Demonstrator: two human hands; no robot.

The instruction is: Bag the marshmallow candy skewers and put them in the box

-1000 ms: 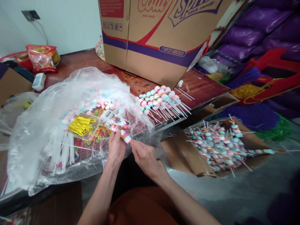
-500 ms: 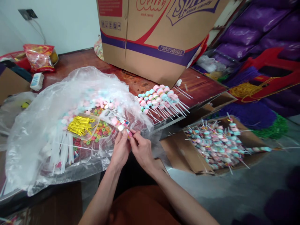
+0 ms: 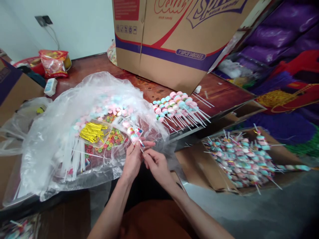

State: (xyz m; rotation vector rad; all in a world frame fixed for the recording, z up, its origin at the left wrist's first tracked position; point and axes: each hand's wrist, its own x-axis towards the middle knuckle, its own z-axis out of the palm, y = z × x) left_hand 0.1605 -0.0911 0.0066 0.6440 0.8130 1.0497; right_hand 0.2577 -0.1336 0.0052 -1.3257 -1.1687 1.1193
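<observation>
My left hand (image 3: 132, 161) grips a candy skewer (image 3: 133, 134) of pink and blue marshmallow pieces inside a printed clear wrapper, pointing up and away. My right hand (image 3: 156, 162) pinches the skewer's lower end beside the left fingers. Both hands sit at the near edge of a big clear plastic bag (image 3: 57, 132) that holds loose marshmallows, white sticks (image 3: 74, 156), gold twist ties (image 3: 92, 131) and ring candies (image 3: 113, 137).
A pile of unwrapped skewers (image 3: 178, 106) lies on the wooden table (image 3: 219, 91) right of the bag. A large cardboard carton (image 3: 174, 39) stands behind. A low cardboard box of wrapped skewers (image 3: 243, 157) sits at the right. Purple bags (image 3: 274, 33) are stacked far right.
The skewer has swung from lying sideways to pointing up and away. My right hand has closed in from apart to pinch its lower end beside my left fingers.
</observation>
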